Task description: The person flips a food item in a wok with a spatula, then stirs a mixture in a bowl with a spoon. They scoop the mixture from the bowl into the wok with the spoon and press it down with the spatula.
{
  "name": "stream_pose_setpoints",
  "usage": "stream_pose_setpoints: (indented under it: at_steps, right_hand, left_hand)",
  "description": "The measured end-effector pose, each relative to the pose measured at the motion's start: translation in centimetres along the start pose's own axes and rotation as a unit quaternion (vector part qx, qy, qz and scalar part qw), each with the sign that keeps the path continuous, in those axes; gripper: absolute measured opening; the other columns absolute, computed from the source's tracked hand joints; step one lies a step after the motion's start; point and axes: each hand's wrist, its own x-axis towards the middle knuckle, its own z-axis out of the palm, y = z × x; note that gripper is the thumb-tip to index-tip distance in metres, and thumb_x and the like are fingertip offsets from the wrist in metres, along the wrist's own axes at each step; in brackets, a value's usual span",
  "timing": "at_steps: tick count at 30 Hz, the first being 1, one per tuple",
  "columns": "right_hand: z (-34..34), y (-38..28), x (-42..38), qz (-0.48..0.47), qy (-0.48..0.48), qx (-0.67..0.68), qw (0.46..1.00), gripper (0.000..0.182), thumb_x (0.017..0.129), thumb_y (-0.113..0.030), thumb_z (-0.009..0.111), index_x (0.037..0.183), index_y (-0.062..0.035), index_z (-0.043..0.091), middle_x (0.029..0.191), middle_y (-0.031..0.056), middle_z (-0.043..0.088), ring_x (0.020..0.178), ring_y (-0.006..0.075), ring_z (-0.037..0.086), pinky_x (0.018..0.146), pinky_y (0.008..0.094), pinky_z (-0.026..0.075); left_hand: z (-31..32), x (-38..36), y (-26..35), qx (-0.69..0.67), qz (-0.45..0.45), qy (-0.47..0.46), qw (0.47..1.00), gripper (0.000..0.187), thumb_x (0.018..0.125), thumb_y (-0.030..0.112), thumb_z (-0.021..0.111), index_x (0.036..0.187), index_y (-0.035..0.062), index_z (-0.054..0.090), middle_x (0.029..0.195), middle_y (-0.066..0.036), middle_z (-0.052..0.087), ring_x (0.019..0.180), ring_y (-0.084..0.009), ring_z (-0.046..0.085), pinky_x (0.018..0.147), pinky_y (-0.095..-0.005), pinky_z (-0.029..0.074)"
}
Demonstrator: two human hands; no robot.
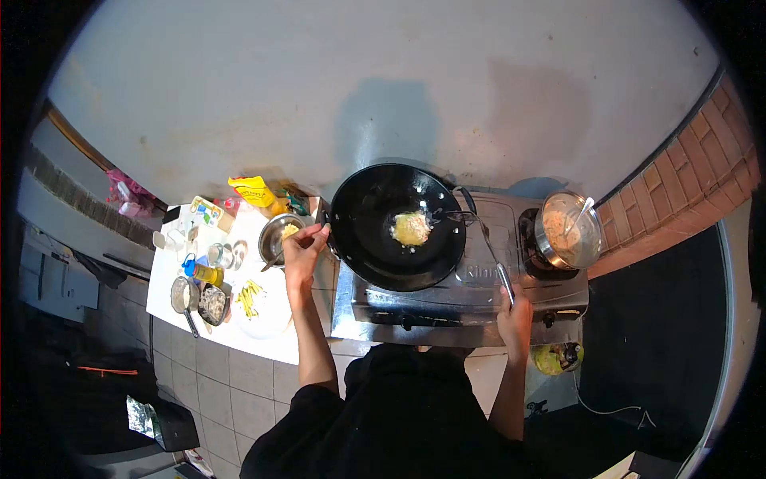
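A black wok (375, 255) sits on the left burner of the stove, with a yellowish, pale food mixture (411, 229) at its bottom. My left hand (302, 254) is at the wok's left side, thumb and fingers closed on its small handle. In my right hand (515, 315) is the grip of a metal spatula (502, 271). The spatula reaches over the wok's right rim, its head inside, near the food; the exact shape of the head is hard to make out.
A steel bowl (586, 239) of orange-pink food with a spoon stands on the right burner. On the white table (275, 339) at left are a steel bowl (272, 231), green vegetable strips (249, 297), an oil bottle (209, 275), a small pan (184, 294) and a yellow bag (254, 191).
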Motion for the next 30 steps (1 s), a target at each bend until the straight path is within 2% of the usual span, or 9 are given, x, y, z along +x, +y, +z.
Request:
stream_pose_setpoints:
  at_steps: [7, 10, 14, 16, 17, 19, 20, 22, 30]
  right_hand:
    - [-0.5, -1.9, 1.6, 0.028, -0.047, 0.028, 0.998, 0.025, 0.092, -0.023, 0.049, 0.094, 0.0005, 0.058, 0.070, 0.0254, 0.056, 0.072, 0.0422, 0.058, 0.062, 0.0467, 0.041]
    - [-1.5, -3.5, 3.5, -0.052, -0.053, 0.086, 0.994, 0.028, 0.091, -0.025, 0.052, 0.096, 0.0011, 0.059, 0.071, 0.0256, 0.057, 0.073, 0.0422, 0.058, 0.064, 0.0448, 0.043]
    - [-2.0, -4.8, 5.7, -0.032, -0.055, 0.015, 0.998, 0.030, 0.089, -0.028, 0.054, 0.097, 0.0001, 0.062, 0.083, 0.0240, 0.062, 0.078, 0.0421, 0.060, 0.068, 0.0444, 0.044]
    - [-1.4, -5.4, 6.3, -0.146, 0.067, 0.025, 0.987, 0.020, 0.092, -0.019, 0.052, 0.090, 0.0003, 0.058, 0.058, 0.0028, 0.047, 0.052, 0.0101, 0.044, 0.049, 0.0274, 0.034]
    - [-1.1, -5.9, 6.3, -0.148, 0.066, 0.022, 0.987, 0.020, 0.092, -0.019, 0.052, 0.090, 0.0003, 0.058, 0.058, 0.0028, 0.047, 0.052, 0.0101, 0.044, 0.049, 0.0274, 0.034]
    - [-1.2, -7.8, 6.4, -0.079, 0.012, 0.232, 0.969, 0.018, 0.094, -0.018, 0.049, 0.094, -0.0026, 0.057, 0.061, -0.0004, 0.047, 0.050, 0.0081, 0.042, 0.047, 0.0235, 0.032]
    - [-1.6, -8.0, 7.1, -0.080, 0.009, 0.228, 0.970, 0.018, 0.094, -0.018, 0.049, 0.094, -0.0026, 0.057, 0.061, -0.0004, 0.047, 0.050, 0.0081, 0.042, 0.047, 0.0235, 0.032]
    - [-2.7, -7.9, 9.0, 0.022, -0.196, 0.346, 0.917, 0.017, 0.093, -0.019, 0.048, 0.097, -0.0053, 0.057, 0.064, 0.0030, 0.051, 0.050, 0.0069, 0.044, 0.045, 0.0235, 0.036]
    - [-2.3, -11.1, 8.7, 0.025, -0.192, 0.513, 0.836, 0.017, 0.093, -0.018, 0.048, 0.094, -0.0043, 0.058, 0.064, 0.0060, 0.053, 0.046, 0.0087, 0.043, 0.042, 0.0234, 0.035]
  left_hand:
    - [-0.8, 2.0, 1.1, 0.024, -0.024, -0.029, 0.999, 0.025, 0.080, 0.018, 0.073, 0.087, -0.0036, 0.063, 0.068, 0.001, 0.057, 0.060, -0.0063, 0.049, 0.057, -0.0199, 0.039]
    - [-0.7, 1.9, 1.5, 0.047, -0.025, -0.033, 0.998, 0.022, 0.080, 0.018, 0.073, 0.084, -0.0018, 0.064, 0.066, 0.001, 0.057, 0.061, -0.0062, 0.049, 0.057, -0.0206, 0.039]
    - [0.2, 0.6, 1.9, 0.097, 0.044, 0.019, 0.994, 0.023, 0.080, 0.017, 0.072, 0.086, -0.0038, 0.063, 0.069, 0.001, 0.058, 0.065, -0.0065, 0.051, 0.061, -0.0204, 0.040]
    - [0.1, 0.7, 0.9, 0.028, 0.061, 0.015, 0.998, 0.025, 0.080, 0.017, 0.072, 0.089, -0.0039, 0.063, 0.072, 0.000, 0.058, 0.067, -0.0066, 0.052, 0.062, -0.0200, 0.040]
    - [0.0, 0.7, 0.5, 0.038, 0.068, 0.017, 0.997, 0.026, 0.080, 0.018, 0.073, 0.091, -0.0039, 0.063, 0.075, -0.001, 0.059, 0.068, -0.0067, 0.052, 0.063, -0.0200, 0.040]
    - [0.0, 0.5, 0.9, 0.043, 0.064, 0.015, 0.997, 0.027, 0.080, 0.018, 0.073, 0.091, -0.0039, 0.062, 0.075, 0.000, 0.059, 0.068, -0.0069, 0.052, 0.063, -0.0202, 0.041]
    - [-0.1, 0.4, 0.9, 0.052, 0.060, 0.011, 0.997, 0.027, 0.080, 0.018, 0.073, 0.091, -0.0039, 0.062, 0.075, 0.000, 0.059, 0.069, -0.0071, 0.052, 0.063, -0.0204, 0.041]
    - [0.0, 0.6, 0.7, 0.044, 0.059, 0.008, 0.997, 0.027, 0.080, 0.019, 0.072, 0.091, -0.0040, 0.062, 0.076, 0.000, 0.059, 0.069, -0.0075, 0.052, 0.064, -0.0204, 0.041]
    - [-0.2, 0.3, 0.6, 0.026, 0.066, 0.009, 0.997, 0.025, 0.082, 0.018, 0.070, 0.093, -0.0041, 0.065, 0.077, 0.000, 0.060, 0.071, -0.0070, 0.052, 0.066, -0.0205, 0.042]
